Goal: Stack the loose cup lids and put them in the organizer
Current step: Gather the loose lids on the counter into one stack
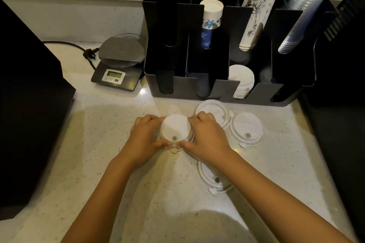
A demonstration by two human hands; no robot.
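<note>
A short stack of white cup lids [174, 129] stands on the speckled counter. My left hand [145, 138] grips its left side and my right hand [207, 140] its right side, thumbs meeting at the front. Loose lids lie nearby: one [214, 109] behind my right hand, one [246, 129] to the right, one [214, 180] partly under my right forearm. The black organizer [177, 89] stands behind, with a stack of white lids [242, 81] in one front slot.
The organizer's back slots hold paper cup stacks [211, 23] [256, 12] and clear plastic cups [304, 16]. A kitchen scale [120, 61] with a cord sits to its left. Black appliances [27, 104] [339, 85] flank the counter on both sides.
</note>
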